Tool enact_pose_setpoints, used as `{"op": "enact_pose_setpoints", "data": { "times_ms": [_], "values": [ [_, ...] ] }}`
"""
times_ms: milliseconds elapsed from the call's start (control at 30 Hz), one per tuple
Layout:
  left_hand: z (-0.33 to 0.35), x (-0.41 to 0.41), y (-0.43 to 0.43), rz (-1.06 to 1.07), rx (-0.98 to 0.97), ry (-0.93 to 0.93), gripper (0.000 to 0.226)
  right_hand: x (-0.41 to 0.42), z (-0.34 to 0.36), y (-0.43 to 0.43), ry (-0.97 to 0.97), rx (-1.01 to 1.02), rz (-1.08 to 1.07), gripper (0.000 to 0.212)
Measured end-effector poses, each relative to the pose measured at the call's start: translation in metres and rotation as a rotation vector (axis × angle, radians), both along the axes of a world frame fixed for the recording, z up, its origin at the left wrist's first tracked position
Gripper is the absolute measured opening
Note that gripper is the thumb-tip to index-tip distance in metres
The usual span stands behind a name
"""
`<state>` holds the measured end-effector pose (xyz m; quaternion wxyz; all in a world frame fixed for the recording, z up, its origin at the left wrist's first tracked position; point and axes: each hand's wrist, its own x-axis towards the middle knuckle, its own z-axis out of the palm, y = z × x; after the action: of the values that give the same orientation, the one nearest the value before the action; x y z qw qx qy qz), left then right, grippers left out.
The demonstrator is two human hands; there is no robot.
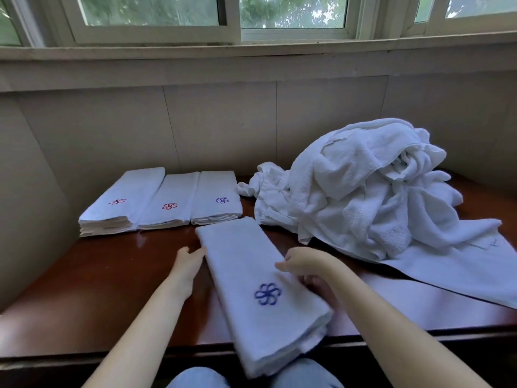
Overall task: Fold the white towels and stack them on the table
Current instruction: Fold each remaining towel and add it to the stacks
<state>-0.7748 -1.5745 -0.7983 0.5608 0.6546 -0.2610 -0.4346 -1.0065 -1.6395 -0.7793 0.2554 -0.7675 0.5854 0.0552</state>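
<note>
The folded towel (246, 275) lay slantwise between the two hands, its near end hanging past the front edge of the table (112, 275) and its blue flower mark (268, 294) facing up. The left hand (190, 260) was open, fingers straight, their tips touching the towel's left edge near its far end. The right hand (305, 266) was curled over the opposite long edge, thumb on top and fingers tucked beneath, gripping the cloth just beside the flower mark.

Beyond the left hand's fingertips, three stacks of folded towels (170, 203) sat side by side against the wall, touching each other; the two farther left carried red marks, the nearest to the held towel a blue one. The held towel's far end came just short of that blue-marked stack.

Beyond and to the outer side of the right hand rose a heap of unfolded towels (363, 186), resting on a spread towel (453, 275) that ran out flat past the right forearm.
</note>
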Motion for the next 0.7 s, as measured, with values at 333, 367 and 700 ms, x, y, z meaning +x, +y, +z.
{"op": "enact_pose_setpoints", "data": {
  "times_ms": [333,367,700],
  "values": [
    [-0.003,0.004,0.024,-0.393,0.110,-0.144,0.053,0.022,-0.025,0.006,-0.955,0.328,-0.163,0.061],
    [-0.004,0.003,0.024,-0.403,0.098,-0.112,0.051,0.024,-0.029,0.005,-1.001,0.351,-0.190,0.054],
    [0.009,0.015,0.019,-0.365,-0.138,0.040,0.063,0.053,-0.008,0.002,-1.146,0.374,-0.204,0.055]
  ]
}}
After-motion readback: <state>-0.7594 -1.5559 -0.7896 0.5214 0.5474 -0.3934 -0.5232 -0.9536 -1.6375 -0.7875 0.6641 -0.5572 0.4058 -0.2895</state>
